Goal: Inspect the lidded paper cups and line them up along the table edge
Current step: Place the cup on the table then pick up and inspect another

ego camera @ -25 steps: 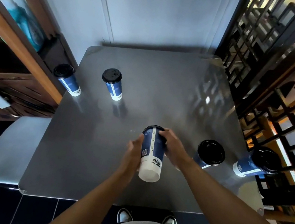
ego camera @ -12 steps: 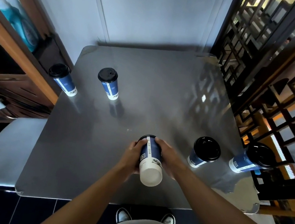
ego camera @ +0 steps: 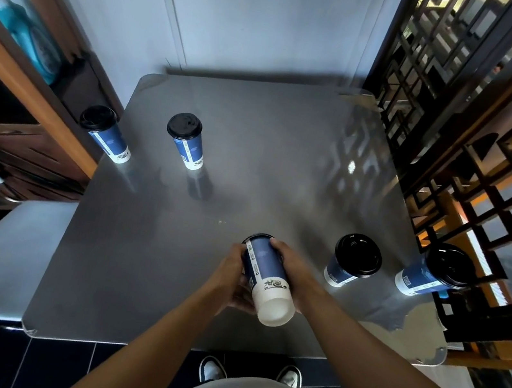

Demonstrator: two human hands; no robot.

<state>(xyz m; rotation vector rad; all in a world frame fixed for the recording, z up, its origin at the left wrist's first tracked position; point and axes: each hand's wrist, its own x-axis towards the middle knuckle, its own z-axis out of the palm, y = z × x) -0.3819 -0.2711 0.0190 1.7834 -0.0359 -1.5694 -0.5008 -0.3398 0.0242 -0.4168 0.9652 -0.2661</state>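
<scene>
held cup: blue-and-white lidded paper cup (ego camera: 263,274), lower centre of frame, tipped with its white base toward the camera and lid end away, lifted over the table (ego camera: 253,159)
left hand: left hand (ego camera: 233,280) wraps the cup's left side, fingers curled round it
right hand: right hand (ego camera: 292,264) grips the right side near the lid end; both hands clamped on the same cup
step: inspection under way, judged from the tilt
left pair: far-left cup (ego camera: 105,133) at the table's left edge, second cup (ego camera: 185,141) just inboard, both upright
right pair: centre-right cup (ego camera: 353,261) and far-right cup (ego camera: 431,274) stand near the right edge
progress: no row yet; cups sit in scattered pairs
left to do: set this cup down, check the others, line up all five
</scene>
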